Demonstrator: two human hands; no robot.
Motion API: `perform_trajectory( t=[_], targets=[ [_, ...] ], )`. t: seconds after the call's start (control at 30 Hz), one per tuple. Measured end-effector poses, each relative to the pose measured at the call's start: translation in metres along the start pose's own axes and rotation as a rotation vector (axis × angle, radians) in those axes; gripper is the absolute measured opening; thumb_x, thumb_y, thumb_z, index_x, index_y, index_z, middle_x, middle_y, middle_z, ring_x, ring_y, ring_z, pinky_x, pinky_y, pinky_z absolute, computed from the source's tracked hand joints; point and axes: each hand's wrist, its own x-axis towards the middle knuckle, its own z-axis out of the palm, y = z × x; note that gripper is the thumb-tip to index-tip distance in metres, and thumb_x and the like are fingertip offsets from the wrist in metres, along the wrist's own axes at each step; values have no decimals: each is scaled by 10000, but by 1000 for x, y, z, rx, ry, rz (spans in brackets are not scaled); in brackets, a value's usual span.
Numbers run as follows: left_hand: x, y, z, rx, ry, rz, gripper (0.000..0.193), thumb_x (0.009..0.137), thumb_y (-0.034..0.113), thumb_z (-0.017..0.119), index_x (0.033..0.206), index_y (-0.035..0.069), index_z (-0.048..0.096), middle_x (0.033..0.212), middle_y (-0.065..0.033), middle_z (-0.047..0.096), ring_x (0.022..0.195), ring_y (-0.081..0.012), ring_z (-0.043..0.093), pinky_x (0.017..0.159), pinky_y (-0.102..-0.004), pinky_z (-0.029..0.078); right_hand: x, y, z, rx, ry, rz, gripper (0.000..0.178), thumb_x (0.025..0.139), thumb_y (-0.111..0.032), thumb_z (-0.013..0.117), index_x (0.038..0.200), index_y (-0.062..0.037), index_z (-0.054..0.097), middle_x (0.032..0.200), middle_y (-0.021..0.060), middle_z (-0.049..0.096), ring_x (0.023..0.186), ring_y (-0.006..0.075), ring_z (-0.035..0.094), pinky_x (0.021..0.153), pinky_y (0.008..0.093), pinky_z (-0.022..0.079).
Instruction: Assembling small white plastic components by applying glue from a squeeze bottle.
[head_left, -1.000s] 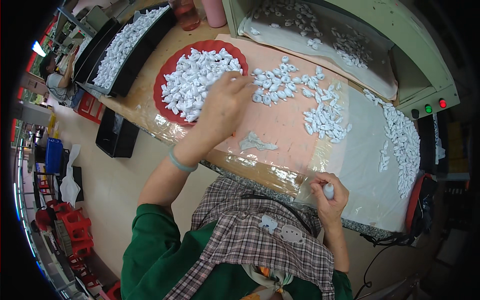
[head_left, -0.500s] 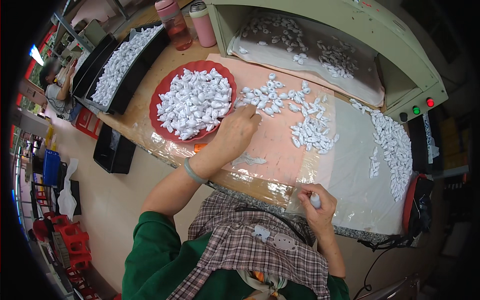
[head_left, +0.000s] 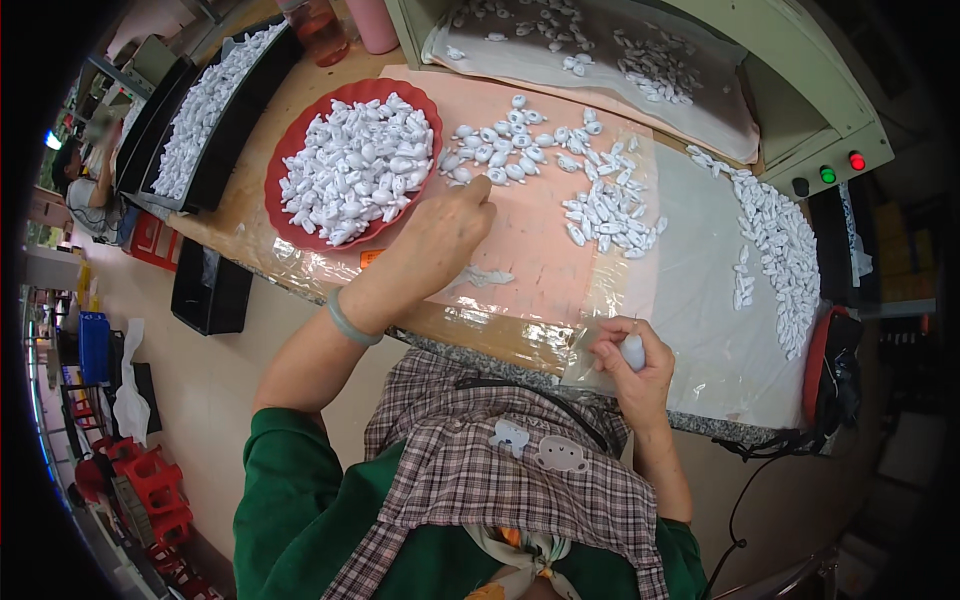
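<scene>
My left hand [head_left: 445, 235] reaches over the pink sheet [head_left: 535, 245], its fingertips pinched together at the near edge of a loose cluster of small white figure-like pieces [head_left: 500, 147]. Whatever sits between those fingertips is hidden. Near the table's front edge, my right hand [head_left: 645, 385] is wrapped around a small pale bottle [head_left: 632, 350], held roughly upright. To the left of my left hand stands a red scalloped bowl [head_left: 275, 190] heaped with similar white pieces [head_left: 355, 165]. Another group of pieces [head_left: 610, 215] lies farther right on the sheet.
A green machine [head_left: 830, 110] with lit buttons and pieces inside its opening stands at the back right. More white pieces [head_left: 780, 250] lie at the right. A black tray [head_left: 225, 120] of pieces and a pink bottle [head_left: 372, 25] are at the back left. Another person [head_left: 90, 190] sits beyond.
The whole view has shifted, so the table appears higher and farther left. My left hand stays beside the cluster; my right hand keeps the bottle, which shows a little more.
</scene>
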Motion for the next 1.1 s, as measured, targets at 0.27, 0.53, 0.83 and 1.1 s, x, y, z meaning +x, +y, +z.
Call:
perform_trajectory(
  t=[0.27,0.53,0.83,1.1],
  targets=[
    [-1,12,-9,-53,-34,-75,117,756,-8,602,865,-25,563,895,-167,600,697,-297,622,586,-343,501,1,0,-5,268,-71,109,357,845,7,618,1171,-6,473,898,77,619,743,90,565,613,213,467],
    [-27,53,0,-1659,-190,-664,304,851,39,650,1144,-36,620,1017,-110,674,766,-115,634,695,-237,522,4,1,-9,334,-70,-40,245,866,-55,575,1089,-1,488,1098,144,492,707,132,575,472,193,377],
    [-41,74,10,-1994,-226,-724,299,863,79,652,1136,-37,618,1006,-118,669,803,-131,633,757,-250,520,9,-4,-7,535,176,-78,396,832,-165,725,1107,7,496,949,163,624,606,145,605,437,176,408],
    [-44,84,14,-2040,-165,-695,286,858,85,661,1117,-29,625,988,-103,668,803,-121,638,723,-232,532,3,-18,-3,265,178,-246,445,926,-308,601,1197,22,473,949,200,641,590,152,600,454,191,422]
  ],
)
